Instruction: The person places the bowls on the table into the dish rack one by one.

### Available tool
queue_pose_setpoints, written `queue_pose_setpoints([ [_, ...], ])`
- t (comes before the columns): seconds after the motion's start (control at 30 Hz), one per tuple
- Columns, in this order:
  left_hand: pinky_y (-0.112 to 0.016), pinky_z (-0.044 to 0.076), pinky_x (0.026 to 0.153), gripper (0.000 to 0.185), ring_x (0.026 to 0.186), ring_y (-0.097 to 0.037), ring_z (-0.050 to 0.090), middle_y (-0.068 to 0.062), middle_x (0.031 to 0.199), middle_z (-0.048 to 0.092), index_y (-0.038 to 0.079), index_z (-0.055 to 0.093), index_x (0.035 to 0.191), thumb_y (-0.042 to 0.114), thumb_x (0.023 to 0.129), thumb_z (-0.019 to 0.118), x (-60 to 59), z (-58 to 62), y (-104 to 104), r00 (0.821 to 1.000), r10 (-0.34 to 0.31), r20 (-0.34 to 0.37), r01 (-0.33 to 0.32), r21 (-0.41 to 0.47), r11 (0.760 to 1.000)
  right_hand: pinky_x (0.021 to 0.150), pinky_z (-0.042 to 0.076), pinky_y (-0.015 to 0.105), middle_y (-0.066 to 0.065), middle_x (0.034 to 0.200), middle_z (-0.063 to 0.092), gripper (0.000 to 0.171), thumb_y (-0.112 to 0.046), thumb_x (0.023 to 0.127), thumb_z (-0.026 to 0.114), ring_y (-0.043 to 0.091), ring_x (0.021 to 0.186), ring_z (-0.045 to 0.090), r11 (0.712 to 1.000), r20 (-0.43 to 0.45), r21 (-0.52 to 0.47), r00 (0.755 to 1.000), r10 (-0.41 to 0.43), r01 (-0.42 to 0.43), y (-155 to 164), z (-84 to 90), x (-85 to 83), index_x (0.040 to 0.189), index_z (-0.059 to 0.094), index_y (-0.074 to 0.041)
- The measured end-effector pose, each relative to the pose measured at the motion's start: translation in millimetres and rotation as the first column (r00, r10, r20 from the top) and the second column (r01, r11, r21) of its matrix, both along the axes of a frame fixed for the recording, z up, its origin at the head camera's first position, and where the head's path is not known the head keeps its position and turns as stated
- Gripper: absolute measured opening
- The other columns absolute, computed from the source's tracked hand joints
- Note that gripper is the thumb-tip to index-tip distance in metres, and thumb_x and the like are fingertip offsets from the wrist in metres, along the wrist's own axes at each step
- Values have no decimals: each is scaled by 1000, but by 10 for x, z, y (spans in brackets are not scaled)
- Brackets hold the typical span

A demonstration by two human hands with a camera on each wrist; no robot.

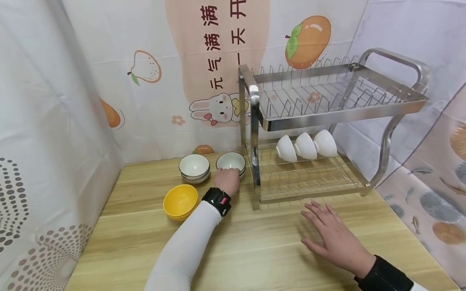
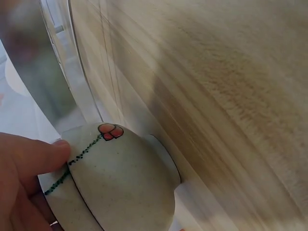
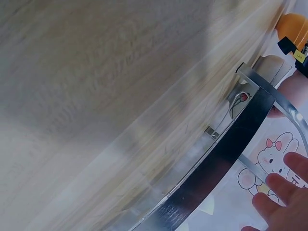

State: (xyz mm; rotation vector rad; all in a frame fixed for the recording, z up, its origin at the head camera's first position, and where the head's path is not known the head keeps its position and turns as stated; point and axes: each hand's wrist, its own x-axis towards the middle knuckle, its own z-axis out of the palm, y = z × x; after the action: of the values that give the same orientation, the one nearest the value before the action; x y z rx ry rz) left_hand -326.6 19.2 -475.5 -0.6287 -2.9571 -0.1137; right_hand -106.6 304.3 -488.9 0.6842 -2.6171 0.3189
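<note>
Head view: left arm, in a white sleeve point(image 1: 182, 250) with a black wrist strap point(image 1: 217, 201), reaches from the near edge toward the far side, angled slightly right. Left hand point(image 1: 227, 181) is closed on the near rim of a stack of two off-white ceramic bowls with dark rims point(image 1: 231, 161). Left wrist view confirms: thumb pressed on the outer wall, near a green dotted line and red flower; other fingers mostly hidden. Can't tell if the grip takes one bowl or both. That stack is upright at the far side of the wooden table point(image 1: 255, 258), just left of the two-tier silver metal dish rack point(image 1: 256, 145).

Right hand point(image 1: 333, 238) open, fingers spread, holding nothing. Sits near side of the rack, over the table; forearm comes in from the near right corner, fingers pointing far left.

Others: second off-white dark-rimmed bowl stack point(image 1: 194, 166) left of the gripped one, stacked yellow bowls point(image 1: 181, 201) nearer, three small white bowls point(image 1: 306, 146) tipped on their sides in a row, rack's lower tier.
</note>
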Motion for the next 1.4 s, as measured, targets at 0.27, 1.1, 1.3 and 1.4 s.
queue_pose_setpoints([
  [0.27, -41, 46, 80, 9, 80, -22, 67, -2, 87, 73, 14, 72, 96, 20, 95, 66, -13, 35, -30, 998, 7, -54, -6, 33, 999, 122, 7, 44, 14, 145, 48, 69, -47, 83, 75, 37, 137, 38, 1000, 9, 5, 1000, -7, 7, -53, 4, 6, 136, 54, -7],
  [1.1, -44, 45, 93, 11, 88, -21, 66, 1, 97, 73, 18, 70, 103, 22, 99, 60, 471, 207, -270, 983, -25, -182, 51, 139, 989, 122, 4, 40, 16, 145, 48, 65, -53, 90, 67, 38, 136, 39, 1000, -5, -11, 1000, 20, -20, -218, 39, 18, 134, 55, -6],
  [1.3, -43, 43, 94, 15, 91, -22, 65, 1, 101, 73, 17, 70, 106, 24, 101, 57, 673, 286, -417, 977, -40, -208, 76, 168, 983, 122, 5, 41, 15, 145, 48, 65, -54, 91, 65, 37, 136, 39, 999, -18, -16, 999, 32, -32, -253, 60, 16, 134, 55, -6],
  [1.4, -43, 42, 95, 13, 90, -21, 65, 2, 102, 73, 18, 70, 105, 24, 100, 60, 794, 307, -513, 974, -55, -222, 93, 165, 982, 122, 5, 40, 15, 145, 48, 65, -53, 90, 66, 37, 136, 39, 999, -22, -13, 999, 36, -36, -274, 56, 22, 134, 55, -6],
])
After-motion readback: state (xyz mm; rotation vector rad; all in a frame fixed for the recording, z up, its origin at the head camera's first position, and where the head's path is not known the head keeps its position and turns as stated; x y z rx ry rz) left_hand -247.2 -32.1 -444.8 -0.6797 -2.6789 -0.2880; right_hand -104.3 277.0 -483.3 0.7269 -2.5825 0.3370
